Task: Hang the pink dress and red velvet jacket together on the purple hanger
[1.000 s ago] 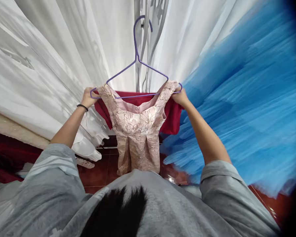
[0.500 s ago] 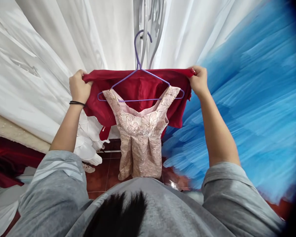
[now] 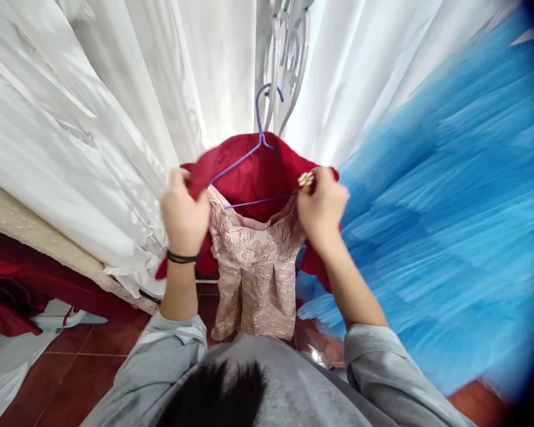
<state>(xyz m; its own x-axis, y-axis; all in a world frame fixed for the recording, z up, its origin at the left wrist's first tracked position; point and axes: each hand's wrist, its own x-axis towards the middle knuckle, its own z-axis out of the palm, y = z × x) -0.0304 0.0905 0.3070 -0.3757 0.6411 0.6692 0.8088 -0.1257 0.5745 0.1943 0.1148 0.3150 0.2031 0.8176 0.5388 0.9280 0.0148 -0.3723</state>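
A pale pink brocade dress (image 3: 258, 255) hangs by its straps from a purple wire hanger (image 3: 260, 118), hooked on white scrollwork. Behind and around the hanger is a dark red garment (image 3: 249, 157), perhaps a small jacket or bolero. My left hand (image 3: 184, 213), with a black band at the wrist, is closed on the garment's left edge beside the dress strap. On the other side my right hand (image 3: 323, 204) grips its right edge, next to a gold and pearl ornament (image 3: 305, 178). The right strap is partly hidden behind that hand.
White drapes (image 3: 222, 71) fill the back and left. A blue tulle skirt (image 3: 436, 225) spreads along the right side. At lower left lie dark red cloth (image 3: 13, 296) and a pale sparkly edge (image 3: 62, 255). The floor (image 3: 98, 367) has red-brown tiles.
Both hands have come inward and lower, bringing the red garment's edges forward around the hanger's shoulders. Its stretched top edge is now curved behind the hanger.
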